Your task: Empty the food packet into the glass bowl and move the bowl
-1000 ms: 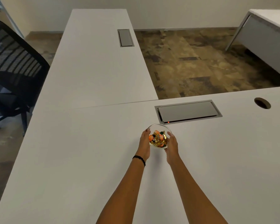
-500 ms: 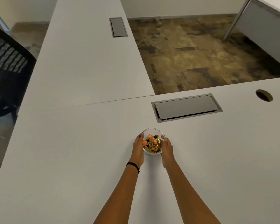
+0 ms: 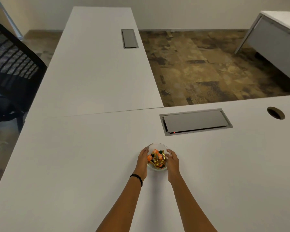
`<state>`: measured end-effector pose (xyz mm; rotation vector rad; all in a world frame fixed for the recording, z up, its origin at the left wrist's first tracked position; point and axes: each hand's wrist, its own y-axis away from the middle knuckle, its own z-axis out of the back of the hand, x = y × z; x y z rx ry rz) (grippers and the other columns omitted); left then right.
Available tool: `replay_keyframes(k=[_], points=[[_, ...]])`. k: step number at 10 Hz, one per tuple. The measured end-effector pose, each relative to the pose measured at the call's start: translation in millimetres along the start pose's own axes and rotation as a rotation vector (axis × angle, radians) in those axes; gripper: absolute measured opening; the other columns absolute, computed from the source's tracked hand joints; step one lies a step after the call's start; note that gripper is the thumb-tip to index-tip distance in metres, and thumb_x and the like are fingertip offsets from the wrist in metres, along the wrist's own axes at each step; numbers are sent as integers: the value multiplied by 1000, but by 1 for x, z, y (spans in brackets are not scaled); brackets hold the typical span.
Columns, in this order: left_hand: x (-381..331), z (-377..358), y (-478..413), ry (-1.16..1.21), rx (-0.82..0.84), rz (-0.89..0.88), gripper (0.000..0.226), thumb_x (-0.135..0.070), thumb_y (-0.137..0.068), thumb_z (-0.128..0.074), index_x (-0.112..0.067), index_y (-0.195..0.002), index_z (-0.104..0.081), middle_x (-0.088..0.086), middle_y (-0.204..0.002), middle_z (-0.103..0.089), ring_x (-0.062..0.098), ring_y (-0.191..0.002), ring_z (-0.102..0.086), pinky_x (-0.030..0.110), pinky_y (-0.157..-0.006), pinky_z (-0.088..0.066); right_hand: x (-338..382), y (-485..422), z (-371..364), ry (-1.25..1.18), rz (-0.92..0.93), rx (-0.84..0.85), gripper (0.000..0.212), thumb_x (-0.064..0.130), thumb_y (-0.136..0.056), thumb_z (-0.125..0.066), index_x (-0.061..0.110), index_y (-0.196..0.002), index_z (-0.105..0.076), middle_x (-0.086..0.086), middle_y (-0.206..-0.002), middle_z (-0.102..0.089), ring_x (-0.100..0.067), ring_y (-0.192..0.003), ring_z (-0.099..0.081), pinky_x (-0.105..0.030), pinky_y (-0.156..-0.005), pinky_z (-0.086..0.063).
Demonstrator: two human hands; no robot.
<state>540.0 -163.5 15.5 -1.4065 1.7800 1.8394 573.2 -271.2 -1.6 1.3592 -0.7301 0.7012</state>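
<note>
A small clear glass bowl (image 3: 156, 145) rests on the white desk (image 3: 74, 164), a little in front of the desk's grey cable hatch. Inside it lie several wrapped sweets (image 3: 156, 159) in orange, gold and dark green. My left hand (image 3: 142, 160) cups the bowl's left side and my right hand (image 3: 172, 162) cups its right side, fingers against the glass. A black band circles my left wrist. No food packet is in view.
A grey cable hatch (image 3: 195, 121) with a red light sits just beyond the bowl. A round cable hole (image 3: 275, 113) is at the far right. A second white desk (image 3: 94, 64) runs away ahead. A black mesh chair (image 3: 10, 72) stands at the left.
Both hands have drawn the bowl nearer to me along the desk, away from the cable hatch. The hold on the bowl is unchanged.
</note>
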Motion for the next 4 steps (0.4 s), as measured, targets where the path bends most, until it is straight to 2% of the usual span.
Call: replay_keyframes(k=[1,2,3,4], points=[[-11,4,6,-55,4,6,36,-29,-98,-37,-16,-130,-49,7,-132,-52,22,-112,-48,35,-101,-41,2,0,-3,18,5,-52,36,7,-94,-35,12,-126,-52,-14,-133,-52,-31,-122,-49,-42,-100,-44],[-22,12,14,-178,6,1,36,-18,-98,-35,-8,-130,-48,11,-134,-50,21,-108,-47,24,-83,-46,10,12,-5,83,28,-96,36,8,-95,-31,8,-126,-51,-17,-134,-51,-33,-122,-48,-43,-101,-43],[-22,28,24,-327,-14,-14,41,-15,-97,-38,-8,-138,-38,10,-149,-36,25,-133,-37,32,-107,-35,20,18,-4,172,85,-217,37,11,-96,-28,0,-123,-52,-22,-130,-54,-38,-120,-48,-45,-100,-41],[-7,53,29,-411,-96,-70,50,-30,-90,-50,-13,-136,-42,10,-149,-36,27,-136,-35,41,-118,-21,34,35,-3,227,143,-256,36,6,-95,-30,-5,-118,-55,-28,-126,-55,-41,-116,-49,-44,-96,-41]])
